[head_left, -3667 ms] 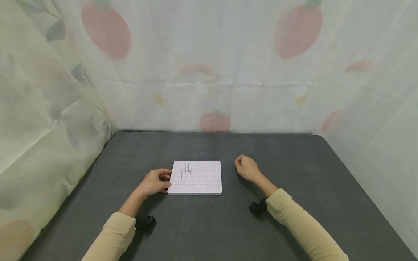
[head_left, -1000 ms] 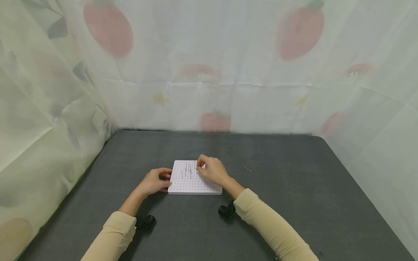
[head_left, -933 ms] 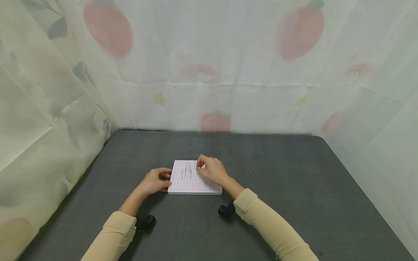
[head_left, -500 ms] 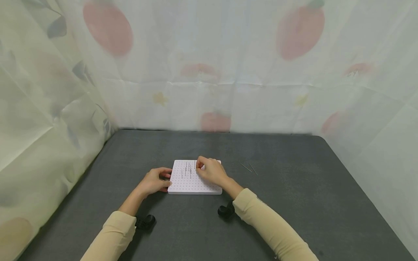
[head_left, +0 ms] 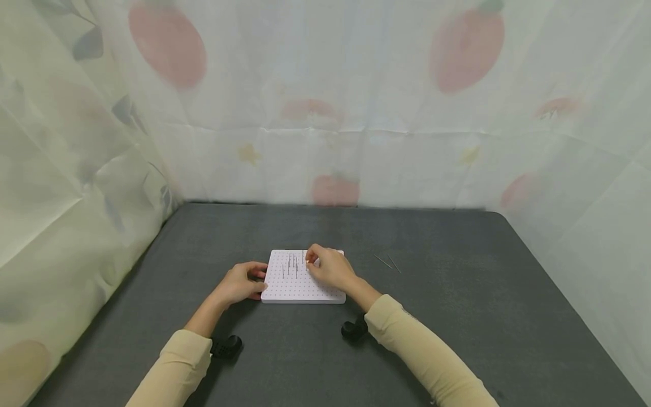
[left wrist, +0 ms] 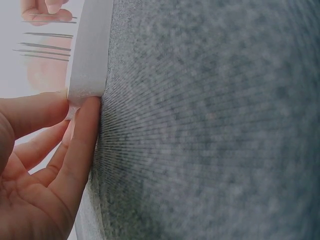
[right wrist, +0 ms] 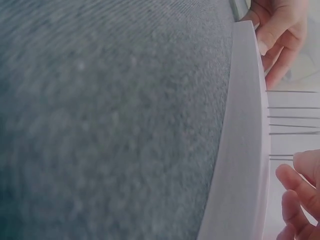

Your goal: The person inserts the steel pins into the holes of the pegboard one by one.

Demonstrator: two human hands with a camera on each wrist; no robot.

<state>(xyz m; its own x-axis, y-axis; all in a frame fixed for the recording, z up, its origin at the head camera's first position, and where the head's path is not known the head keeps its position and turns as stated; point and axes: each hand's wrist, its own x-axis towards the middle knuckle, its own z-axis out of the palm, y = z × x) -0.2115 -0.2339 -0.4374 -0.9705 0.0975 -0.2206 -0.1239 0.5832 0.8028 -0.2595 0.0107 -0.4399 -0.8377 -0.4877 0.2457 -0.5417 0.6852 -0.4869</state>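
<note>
A white pegboard (head_left: 290, 290) with rows of small holes lies on the table in the head view. Several thin metal needles (head_left: 290, 263) stand upright in its upper left part. My left hand (head_left: 241, 282) holds the board's left edge; the left wrist view shows thumb (left wrist: 37, 111) and fingers (left wrist: 80, 150) gripping a corner. My right hand (head_left: 330, 267) is over the board's upper middle. Its thumb and forefinger pinch a thin needle (right wrist: 281, 159) that stands at the board, beside another upright one. The needle's upper part is hidden by the fingertips.
Two loose needles (head_left: 394, 264) lie on the dark grey table (head_left: 458, 294) to the right of the board. A pale curtain (head_left: 407, 169) with fruit prints hangs behind the table, and another hangs at its left. Black wrist cameras (head_left: 227, 347) sit below both wrists.
Since the earliest frame my right hand has moved left from the table onto the board, baring two loose needles. Over the last second it barely shifts. My left hand stays at the board's edge.
</note>
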